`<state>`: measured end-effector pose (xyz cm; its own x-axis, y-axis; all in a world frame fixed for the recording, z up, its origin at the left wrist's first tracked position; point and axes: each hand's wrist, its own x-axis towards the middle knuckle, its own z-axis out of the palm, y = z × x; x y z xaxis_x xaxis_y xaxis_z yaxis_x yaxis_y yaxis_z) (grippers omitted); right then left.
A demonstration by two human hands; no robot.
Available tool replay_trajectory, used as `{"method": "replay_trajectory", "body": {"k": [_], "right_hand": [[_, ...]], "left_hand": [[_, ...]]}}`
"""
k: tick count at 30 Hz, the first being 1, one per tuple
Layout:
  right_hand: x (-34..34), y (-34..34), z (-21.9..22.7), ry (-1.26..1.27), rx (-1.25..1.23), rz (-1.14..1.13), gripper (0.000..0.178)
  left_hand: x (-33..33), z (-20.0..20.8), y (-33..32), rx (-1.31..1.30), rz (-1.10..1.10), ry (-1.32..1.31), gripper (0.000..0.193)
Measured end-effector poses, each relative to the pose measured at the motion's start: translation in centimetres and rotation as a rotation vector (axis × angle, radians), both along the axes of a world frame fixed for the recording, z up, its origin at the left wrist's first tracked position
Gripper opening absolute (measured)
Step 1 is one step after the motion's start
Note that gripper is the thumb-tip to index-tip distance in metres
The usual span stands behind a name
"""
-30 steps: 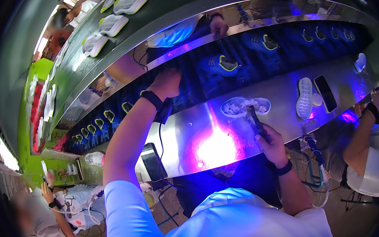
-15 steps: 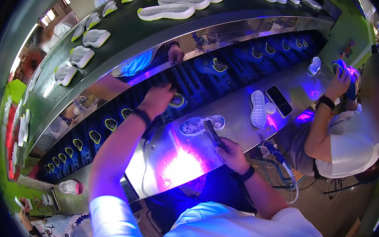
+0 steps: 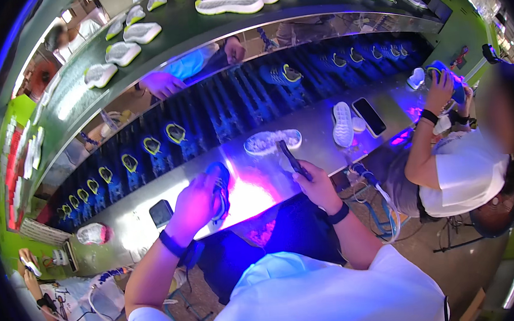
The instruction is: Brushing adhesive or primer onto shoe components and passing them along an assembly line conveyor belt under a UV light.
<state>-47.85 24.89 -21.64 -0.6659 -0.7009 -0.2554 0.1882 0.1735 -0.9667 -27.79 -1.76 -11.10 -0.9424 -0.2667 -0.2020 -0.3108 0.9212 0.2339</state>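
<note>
My left hand [image 3: 193, 205] is closed around a blue shoe [image 3: 222, 190], held just over the glaring lit patch at the bench's near edge. My right hand [image 3: 317, 187] grips a slim, dark hand tool [image 3: 292, 159] whose kind I cannot make out. The tool's far end is beside a shoe-sole-shaped white tray [image 3: 257, 151] filled with pale, crumbly-looking material. Behind both hands, several blue shoes with yellow-green collars, such as this shoe [image 3: 176, 133], stand in a row on the dark rack [image 3: 229, 111].
To the right on the metal bench [image 3: 323, 152] lie a white sole [image 3: 343, 125] and a phone [image 3: 369, 117]. A dark square object [image 3: 161, 213] is left of my left hand. White soles [image 3: 229, 5] rest on the green belt [image 3: 177, 23]. A co-worker [image 3: 465, 165] sits at right holding a blue shoe.
My left hand has come back from the rack toward me, bringing a blue shoe to the bench's near edge. My right hand stays by the tray with the dark tool.
</note>
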Motion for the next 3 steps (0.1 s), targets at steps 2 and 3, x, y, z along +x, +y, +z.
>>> {"method": "replay_trajectory", "body": {"k": [2,3], "right_hand": [[0.7,-0.3,0.2,0.056,-0.012,0.002,0.037],[1.2,-0.9,-0.2,0.109,-0.047,-0.002,0.038]], "left_hand": [[-1.9,0.3,2.1,-0.175,0.237,-0.271,0.08],[-2.2,-0.6,2.4,-0.213,0.318,-0.402,0.085]]}}
